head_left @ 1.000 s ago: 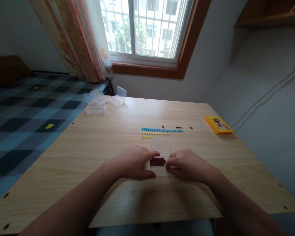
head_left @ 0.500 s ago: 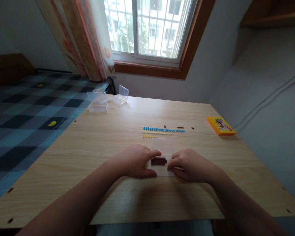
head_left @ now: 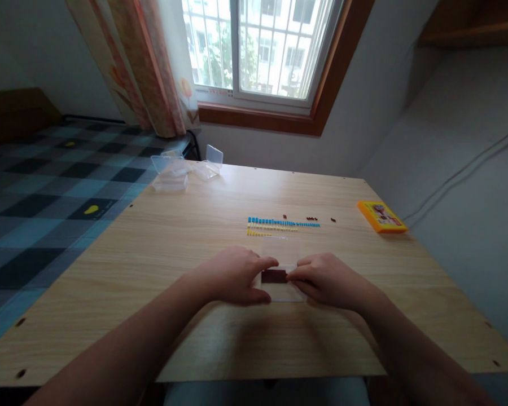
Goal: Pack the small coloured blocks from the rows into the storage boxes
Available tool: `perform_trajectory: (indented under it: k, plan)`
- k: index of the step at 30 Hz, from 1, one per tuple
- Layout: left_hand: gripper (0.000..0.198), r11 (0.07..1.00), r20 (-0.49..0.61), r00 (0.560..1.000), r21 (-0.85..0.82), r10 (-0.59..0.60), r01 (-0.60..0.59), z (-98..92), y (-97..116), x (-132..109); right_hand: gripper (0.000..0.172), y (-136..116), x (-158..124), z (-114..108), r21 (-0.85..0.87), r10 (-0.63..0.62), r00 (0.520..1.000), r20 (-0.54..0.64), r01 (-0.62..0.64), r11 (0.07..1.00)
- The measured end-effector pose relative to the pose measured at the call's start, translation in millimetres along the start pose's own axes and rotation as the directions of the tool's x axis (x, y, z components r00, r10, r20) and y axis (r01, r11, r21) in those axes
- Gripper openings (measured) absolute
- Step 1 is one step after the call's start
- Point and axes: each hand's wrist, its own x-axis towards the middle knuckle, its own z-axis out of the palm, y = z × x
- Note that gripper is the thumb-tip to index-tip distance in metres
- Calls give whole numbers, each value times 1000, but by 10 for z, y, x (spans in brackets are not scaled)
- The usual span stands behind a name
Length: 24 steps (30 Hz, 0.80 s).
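A small clear plastic box (head_left: pixel 284 291) lies on the wooden table (head_left: pixel 195 237) in front of me, with a dark brown block of small pieces (head_left: pixel 273 276) inside it. My left hand (head_left: pixel 232 275) rests curled against the box's left side, forefinger stretched along its far edge. On the box's right side is my right hand (head_left: pixel 328 279), fingers closed and pinching at the brown block's right end. The box's lid (head_left: pixel 280 251) lies open just beyond.
Rows of small blue, cream and yellow pieces (head_left: pixel 279 224) and a few dark brown ones (head_left: pixel 311 218) lie further back. Clear empty boxes (head_left: pixel 182 168) stand at the far left corner. A yellow box (head_left: pixel 381 216) lies far right. A checked bed (head_left: pixel 38 208) borders the left.
Both hands stay on the clear box. The right fingers have closed in slightly on the brown block's right end. The view has shifted a little.
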Motion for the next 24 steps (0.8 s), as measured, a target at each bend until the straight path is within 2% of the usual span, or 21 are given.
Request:
perform_trajectory:
  k: [6,12,14,16,17,18,20,22,24]
  plan:
    - [64,1000,4,1000,-5,4,-4,-6,-2,3,24,43,-31,-38,38,9,999,-42,-7,999]
    - [62,1000,0,1000,-22,0,0,-8,-2,0,24,51,-32,-35,54,-19,1000,-14,20,998]
    - [63,1000,-3,1000,-22,-4,3,-2,-7,3,23,80,-34,-31,78,-39,996,-80,45,996]
    - [65,1000,-4,1000,-22,-6,6,8,-18,8,22,141,-38,-37,99,-45,968,-245,71,993]
    - [65,1000,-3,1000,-22,-7,7,13,-25,10,22,188,-41,-47,96,-31,930,-365,70,993]
    - [65,1000,-1,1000,-25,-10,10,18,-33,12,21,249,-46,-61,86,-4,871,-492,53,995]
    - [65,999,3,1000,-31,-17,17,23,-46,12,22,424,-67,-100,67,71,704,-706,-33,997]
    - [65,999,5,1000,-41,-25,25,19,-55,8,24,674,-109,-143,93,165,527,-834,-162,982]
    - [67,998,12,999,-52,-37,37,6,-54,4,28,979,-167,-166,195,304,366,-880,-304,932]
